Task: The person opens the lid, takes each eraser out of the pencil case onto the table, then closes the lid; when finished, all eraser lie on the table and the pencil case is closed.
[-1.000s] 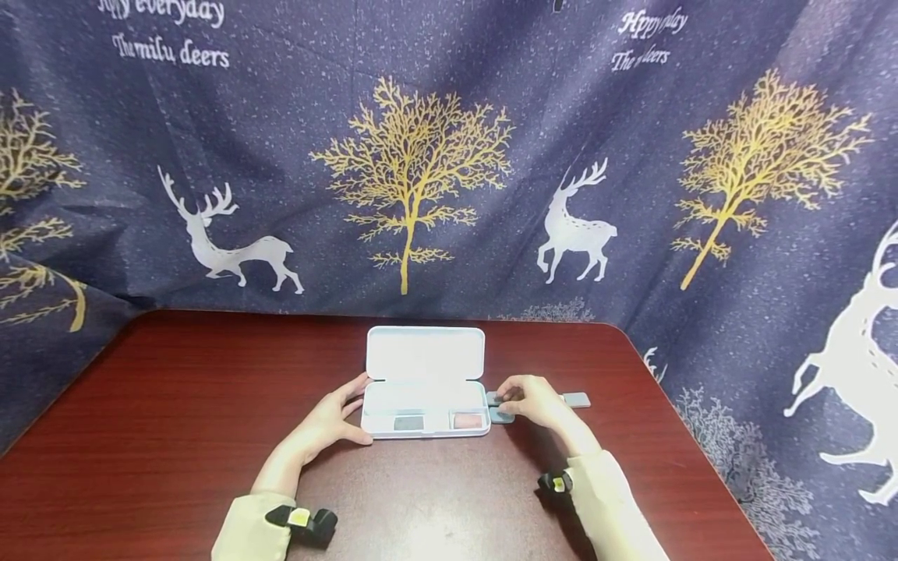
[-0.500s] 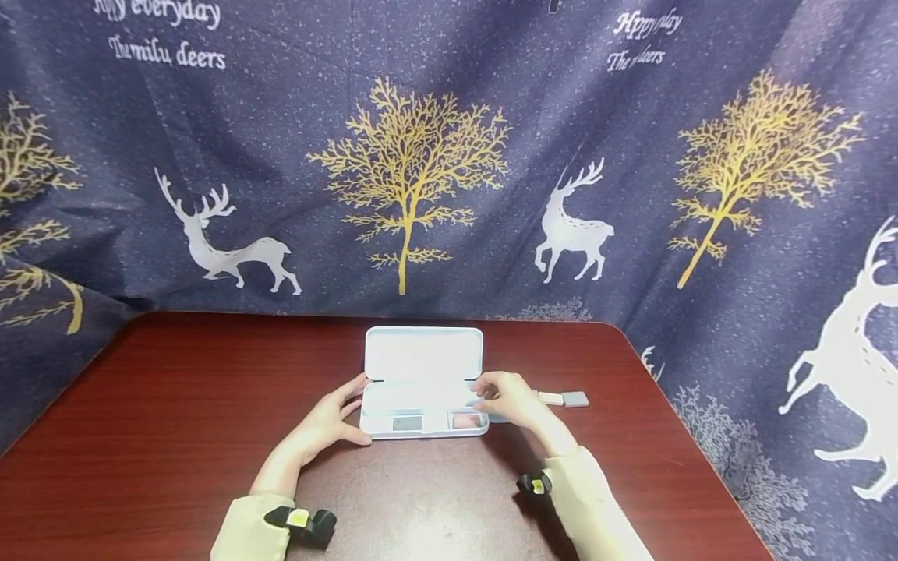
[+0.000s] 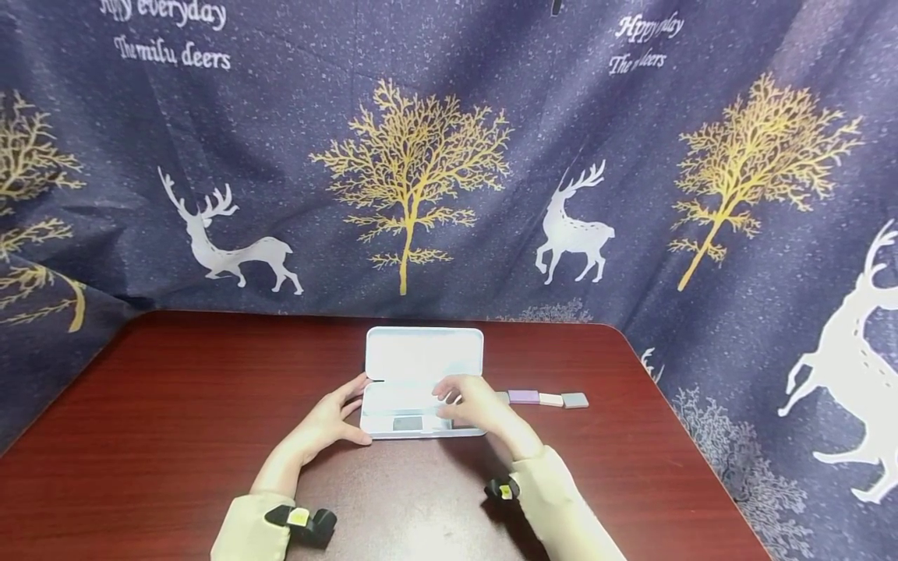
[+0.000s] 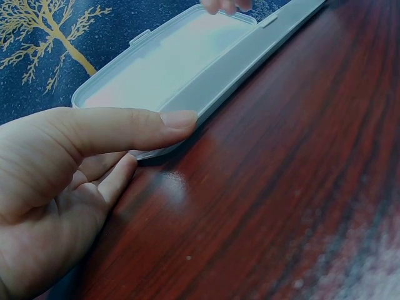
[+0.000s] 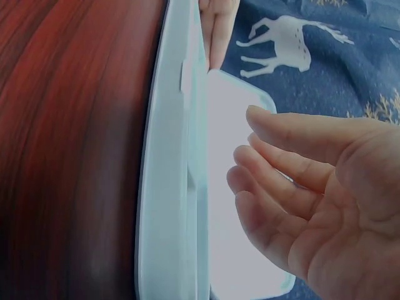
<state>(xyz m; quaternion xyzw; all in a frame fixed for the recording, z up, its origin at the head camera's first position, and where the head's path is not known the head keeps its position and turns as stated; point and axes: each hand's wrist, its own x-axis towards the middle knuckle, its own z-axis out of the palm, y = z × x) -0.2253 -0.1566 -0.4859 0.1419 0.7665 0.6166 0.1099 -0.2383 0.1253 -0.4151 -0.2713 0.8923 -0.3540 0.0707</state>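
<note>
A pale blue case (image 3: 424, 435) lies on the table with its lid (image 3: 424, 353) raised at the back. My left hand (image 3: 319, 425) grips its left end; in the left wrist view the thumb (image 4: 178, 120) presses the case's edge. Above the right half of the open case hovers my right hand (image 3: 477, 405). Its fingers bend loosely, apart from the thumb, with nothing between them in the right wrist view (image 5: 337, 181). A dark piece (image 3: 408, 423) shows in the front compartment, and the right hand hides part of the case's right side.
Right of the case, flat pieces form a row on the table (image 3: 210, 389): a purple one (image 3: 523, 396), a white one (image 3: 550, 400), a grey one (image 3: 575, 400) and one partly hidden beside the right hand. A patterned dark blue cloth (image 3: 449, 234) hangs behind.
My right hand has moved left, from the blue-grey pieces beside the case to above its right half. The purple piece has come into view. My left hand has stayed at the case.
</note>
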